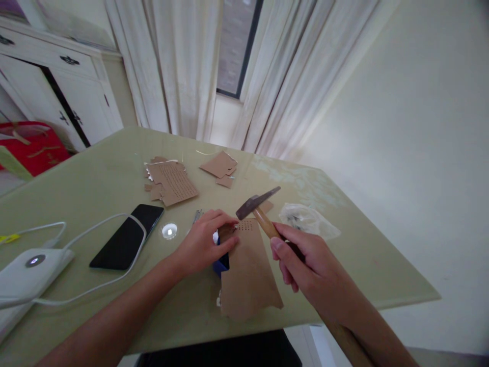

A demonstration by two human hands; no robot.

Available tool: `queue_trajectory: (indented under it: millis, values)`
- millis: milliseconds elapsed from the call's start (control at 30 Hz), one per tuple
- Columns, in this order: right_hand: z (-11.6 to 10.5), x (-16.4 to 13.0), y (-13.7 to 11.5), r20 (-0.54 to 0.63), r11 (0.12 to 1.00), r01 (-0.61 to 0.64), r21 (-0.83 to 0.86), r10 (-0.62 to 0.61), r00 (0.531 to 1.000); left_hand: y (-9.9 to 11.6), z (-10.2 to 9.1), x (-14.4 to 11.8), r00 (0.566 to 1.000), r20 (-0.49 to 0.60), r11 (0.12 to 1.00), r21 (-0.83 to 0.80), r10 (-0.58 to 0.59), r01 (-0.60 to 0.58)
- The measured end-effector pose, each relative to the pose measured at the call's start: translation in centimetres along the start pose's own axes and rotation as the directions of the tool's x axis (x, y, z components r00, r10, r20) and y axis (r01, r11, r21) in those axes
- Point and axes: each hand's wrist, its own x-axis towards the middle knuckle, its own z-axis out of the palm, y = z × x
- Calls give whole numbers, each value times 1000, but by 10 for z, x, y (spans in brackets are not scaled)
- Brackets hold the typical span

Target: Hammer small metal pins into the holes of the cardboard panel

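My right hand (pixel 301 257) is closed around the wooden handle of a hammer (pixel 263 220). The hammer's dark metal head is raised just above the far end of a brown cardboard piece (pixel 250 275). Rows of small holes mark that end of the cardboard. My left hand (pixel 208 239) grips the cardboard's left edge, its thumb and forefinger curled over the top near the holes. Whether a nail is between those fingertips, I cannot make out. Partly hidden under the cardboard is a blue object (pixel 220 266). Thin metal nails (pixel 197 216) lie behind my left hand.
Torn, hole-punched cardboard (pixel 173 182) and another scrap (pixel 219 164) lie farther back on the table (pixel 305 191). At right is a clear plastic bag (pixel 311 220). A black phone (pixel 128 237), white power bank (pixel 34 275) and looping white cable (pixel 130 272) occupy the left.
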Motion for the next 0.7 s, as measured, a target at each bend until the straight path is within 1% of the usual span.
queue_trajectory:
  millis: [133,200,400,533,600,700]
  values:
    - [10,8,7,90,997,-1,-83,8,996,2,0,0,999,29,999,24,-40,39]
    - [12,9,8,106,995,2,-101,9,994,2,0,0,999,29,999,29,-42,41]
    - [9,8,7,70,1000,-11,-15,12,997,0,-1,-1,998,33,998,27,-57,56]
    - [15,10,12,139,999,-32,-18,34,990,1,0,-2,998,29,998,27,-55,54]
    - [14,11,17,152,999,-47,24,42,988,2,0,-2,998,22,998,23,-55,55]
    - [9,16,26,107,977,-81,198,61,992,2,-2,0,998,-6,998,4,-56,56]
